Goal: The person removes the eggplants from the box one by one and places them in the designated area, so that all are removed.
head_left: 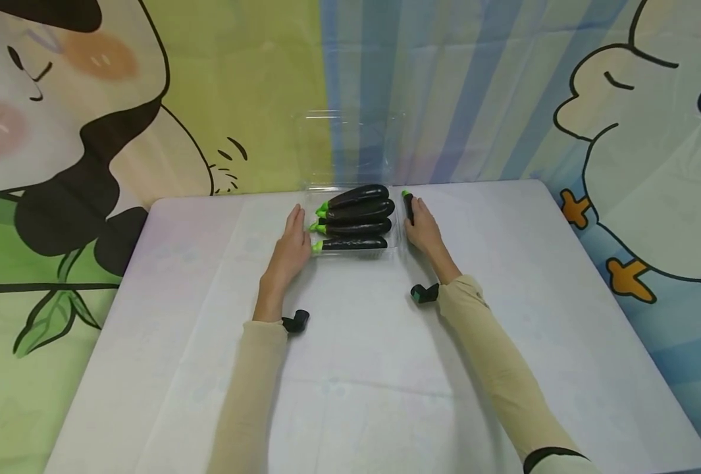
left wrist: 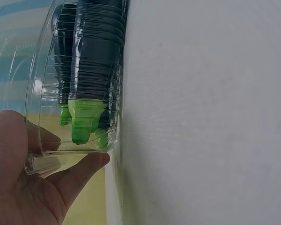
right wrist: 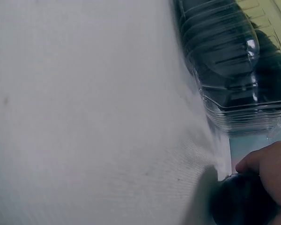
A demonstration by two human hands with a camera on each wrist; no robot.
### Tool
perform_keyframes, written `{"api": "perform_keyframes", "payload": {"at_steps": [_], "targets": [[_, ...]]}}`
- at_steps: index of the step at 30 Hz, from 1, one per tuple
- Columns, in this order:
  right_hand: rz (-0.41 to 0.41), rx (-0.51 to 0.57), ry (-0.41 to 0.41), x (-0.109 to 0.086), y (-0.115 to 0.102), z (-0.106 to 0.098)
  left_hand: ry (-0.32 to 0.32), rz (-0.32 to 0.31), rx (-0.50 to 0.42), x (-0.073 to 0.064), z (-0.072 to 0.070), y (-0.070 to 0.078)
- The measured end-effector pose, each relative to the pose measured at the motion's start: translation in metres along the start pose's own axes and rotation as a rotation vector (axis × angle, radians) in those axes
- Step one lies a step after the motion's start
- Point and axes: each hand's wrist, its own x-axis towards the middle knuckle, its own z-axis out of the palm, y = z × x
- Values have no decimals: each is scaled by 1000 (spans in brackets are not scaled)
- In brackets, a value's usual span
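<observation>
Several dark eggplants with green stems point(head_left: 359, 210) lie side by side in a clear plastic clamshell container point(head_left: 391, 250), its lid point(head_left: 350, 148) raised at the back. My left hand point(head_left: 291, 250) is at the container's left side. In the left wrist view, the container's rim point(left wrist: 42, 164) sits between my thumb and fingers. Right of the container, my right hand point(head_left: 424, 227) holds another eggplant point(head_left: 408, 205), its green stem pointing away from me. The right wrist view shows this eggplant's dark rounded end point(right wrist: 241, 199) in my grip, beside the container's ribbed wall point(right wrist: 248, 119).
The container stands near the far edge of a white-covered table point(head_left: 350, 368). Behind the table hangs a cartoon-printed cloth point(head_left: 255, 85). Small black devices point(head_left: 295, 321) are worn on both wrists.
</observation>
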Motion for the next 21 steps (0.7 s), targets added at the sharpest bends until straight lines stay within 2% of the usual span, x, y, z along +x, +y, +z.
{"api": "perform_keyframes", "payload": {"at_steps": [4,10,21], "targets": [[-2,-46,-1,0,-1,1,7,2,7,0,0,-1],[42,2,22,2,-1,3,-1,-1,19,0,-2,-1],[18,-6,42,0,-2,1,2,7,5,2,0,-1]]}}
